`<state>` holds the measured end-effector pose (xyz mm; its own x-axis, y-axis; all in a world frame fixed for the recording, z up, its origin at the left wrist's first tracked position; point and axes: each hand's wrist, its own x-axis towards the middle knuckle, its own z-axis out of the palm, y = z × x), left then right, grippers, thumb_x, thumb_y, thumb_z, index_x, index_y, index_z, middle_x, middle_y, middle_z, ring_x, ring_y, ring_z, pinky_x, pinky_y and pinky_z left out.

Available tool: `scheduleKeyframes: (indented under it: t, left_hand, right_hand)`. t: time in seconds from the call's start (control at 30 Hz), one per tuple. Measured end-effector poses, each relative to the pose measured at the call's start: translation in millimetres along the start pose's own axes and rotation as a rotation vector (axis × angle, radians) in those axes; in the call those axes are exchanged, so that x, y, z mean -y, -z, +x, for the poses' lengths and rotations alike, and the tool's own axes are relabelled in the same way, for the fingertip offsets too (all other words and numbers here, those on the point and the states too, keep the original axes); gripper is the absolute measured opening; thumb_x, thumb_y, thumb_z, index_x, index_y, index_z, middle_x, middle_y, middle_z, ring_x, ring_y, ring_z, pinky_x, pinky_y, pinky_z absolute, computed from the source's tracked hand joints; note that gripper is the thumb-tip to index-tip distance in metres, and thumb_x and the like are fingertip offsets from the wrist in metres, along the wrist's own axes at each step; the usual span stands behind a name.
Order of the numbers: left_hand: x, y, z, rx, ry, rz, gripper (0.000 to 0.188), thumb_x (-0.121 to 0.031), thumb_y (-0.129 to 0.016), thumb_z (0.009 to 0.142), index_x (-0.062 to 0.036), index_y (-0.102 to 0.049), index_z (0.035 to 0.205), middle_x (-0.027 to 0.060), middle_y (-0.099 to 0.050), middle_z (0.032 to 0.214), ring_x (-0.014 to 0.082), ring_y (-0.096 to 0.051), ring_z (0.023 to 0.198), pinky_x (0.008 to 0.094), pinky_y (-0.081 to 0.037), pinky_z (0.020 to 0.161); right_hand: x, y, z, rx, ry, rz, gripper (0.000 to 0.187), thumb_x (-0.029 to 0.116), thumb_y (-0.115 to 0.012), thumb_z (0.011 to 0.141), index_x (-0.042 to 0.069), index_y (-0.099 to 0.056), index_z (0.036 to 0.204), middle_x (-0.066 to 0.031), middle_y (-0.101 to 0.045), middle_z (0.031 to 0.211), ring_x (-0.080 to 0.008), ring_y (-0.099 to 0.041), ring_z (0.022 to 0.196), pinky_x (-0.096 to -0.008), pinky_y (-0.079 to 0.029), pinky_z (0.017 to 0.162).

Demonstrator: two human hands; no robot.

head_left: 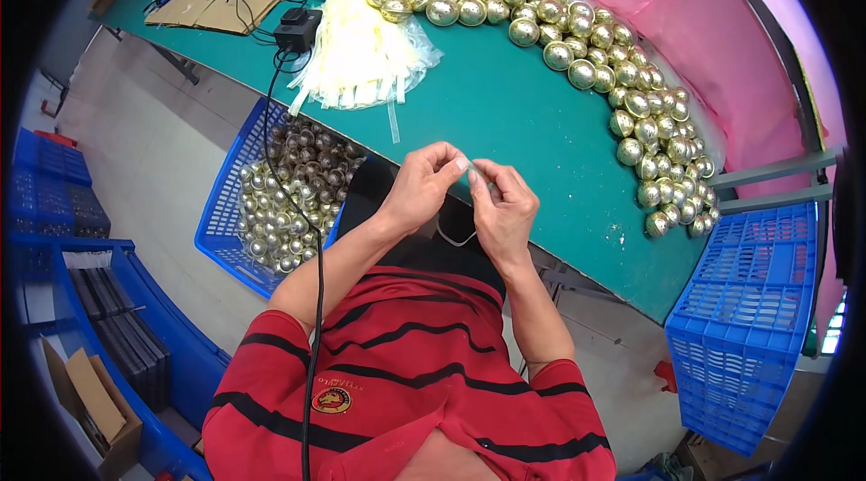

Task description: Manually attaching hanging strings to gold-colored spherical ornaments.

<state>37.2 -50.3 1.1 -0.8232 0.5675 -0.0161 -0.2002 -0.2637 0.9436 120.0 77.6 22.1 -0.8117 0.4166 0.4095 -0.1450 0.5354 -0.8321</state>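
Note:
My left hand (424, 183) and my right hand (503, 207) meet at the table's front edge, fingers pinched close together. Between them they hold a thin, translucent strip (457, 241), whose lower part hangs as a pale loop in front of my dark trousers. The fingertips hide its ends. Beyond my left hand, a heap of pale strips (361, 57) lies on a clear plastic bag, one strip poking out toward me. Many shiny gold balls (583, 73) sit in a long curved band along the table's far and right side.
The green table (505, 102) spans the view. A blue basket (236, 251) of gold and darker balls stands below its front edge, at left. A black cable (316, 337) runs from a small black box (298, 28) past my left arm. Blue crates (744, 301) stand at right.

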Motion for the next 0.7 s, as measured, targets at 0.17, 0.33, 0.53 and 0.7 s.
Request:
scheduleKeyframes:
  t: [0.17,0.33,0.53,0.7]
  left_hand:
    - [-0.1,-7.1,4.2,0.015,0.029,0.013,0.018,-0.018,-0.062,0.104,-0.0059,-0.064,0.09,-0.0052,-0.054,0.075,0.0038,-0.045,0.068,0.0221,-0.036,0.062]
    - [0.1,-10.4,15.8,0.016,0.084,-0.04,0.017,-0.016,-0.062,0.103,-0.0035,-0.066,0.091,-0.0046,-0.057,0.078,0.0042,-0.048,0.069,0.0221,-0.038,0.062]
    - [-4.3,-24.4,69.6,-0.119,-0.181,0.241,0.016,-0.012,-0.066,0.098,0.0022,-0.07,0.105,0.0034,-0.067,0.087,0.0117,-0.06,0.076,0.0272,-0.049,0.07]
    - [-1.2,-38.3,162.0,-0.269,-0.631,0.902,0.038,-0.013,-0.073,0.089,0.0037,-0.067,0.122,0.0169,-0.069,0.115,0.0333,-0.065,0.105,0.0421,-0.052,0.093]
  right_hand:
    - [-5.1,2.8,1.6,-0.102,0.266,-0.166,0.012,-0.003,-0.075,0.087,0.003,-0.073,0.097,-0.0108,-0.066,0.079,-0.0219,-0.061,0.064,-0.0336,-0.048,0.056]
    - [-8.5,14.4,7.8,-0.117,0.16,-0.111,0.008,-0.002,-0.075,0.088,0.001,-0.073,0.095,-0.0076,-0.065,0.079,-0.015,-0.055,0.061,-0.031,-0.043,0.054]
    - [-21.8,41.1,24.6,-0.177,0.008,0.001,0.005,0.002,-0.074,0.091,-0.002,-0.073,0.093,-0.0018,-0.062,0.078,-0.0054,-0.046,0.061,-0.025,-0.037,0.053]
    - [-59.5,66.7,32.5,-0.187,-0.201,0.001,0.008,0.005,-0.073,0.091,-0.003,-0.074,0.093,-0.0084,-0.068,0.079,-0.0115,-0.06,0.065,-0.0284,-0.047,0.057]
